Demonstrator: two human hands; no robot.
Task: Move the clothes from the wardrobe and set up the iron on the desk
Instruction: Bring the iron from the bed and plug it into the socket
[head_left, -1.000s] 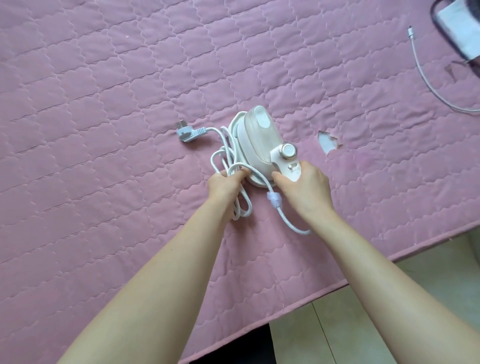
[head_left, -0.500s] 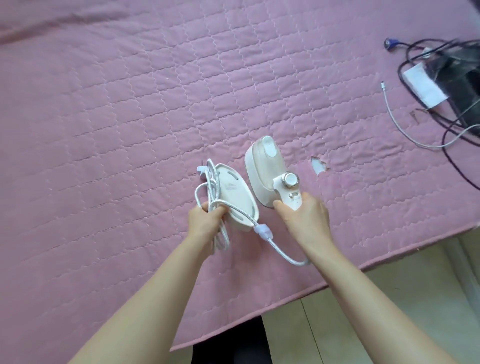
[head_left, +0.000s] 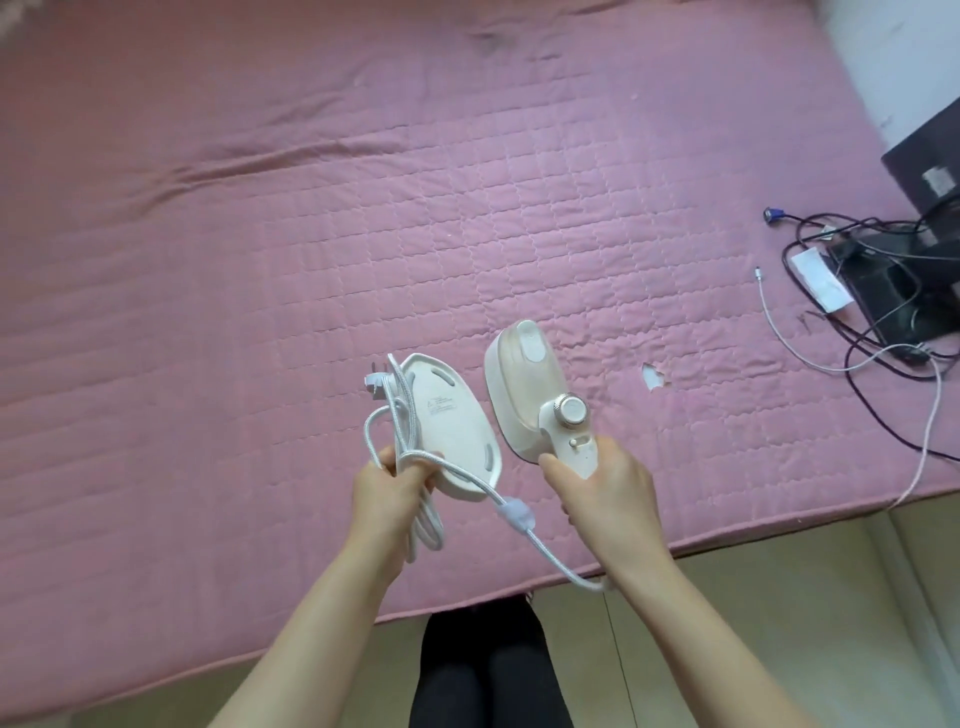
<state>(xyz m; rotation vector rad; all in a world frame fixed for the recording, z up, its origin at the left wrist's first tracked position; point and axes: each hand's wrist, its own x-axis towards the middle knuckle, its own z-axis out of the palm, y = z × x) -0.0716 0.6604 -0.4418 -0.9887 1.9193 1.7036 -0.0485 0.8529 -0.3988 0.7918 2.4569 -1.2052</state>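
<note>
A small white and cream iron (head_left: 524, 384) with a round dial is lifted above the pink quilted bed (head_left: 260, 260). My right hand (head_left: 602, 493) grips its handle from below. My left hand (head_left: 389, 483) holds the iron's white base plate (head_left: 452, 415) together with loops of the white braided cord (head_left: 400, 441). The plug (head_left: 375, 385) sticks up behind the base. The cord runs from my left hand across to the iron's handle end, under my right wrist.
A dark device (head_left: 893, 291) with tangled black cables and a white cable (head_left: 831, 358) lies at the bed's right edge. A small tear (head_left: 652, 375) shows in the quilt. Tiled floor (head_left: 779, 597) and my dark trouser legs (head_left: 488, 670) are below the bed edge.
Both hands have lifted the iron, base and cord off the bed and pulled them toward me. The base has come apart from the iron and sits in my left hand.
</note>
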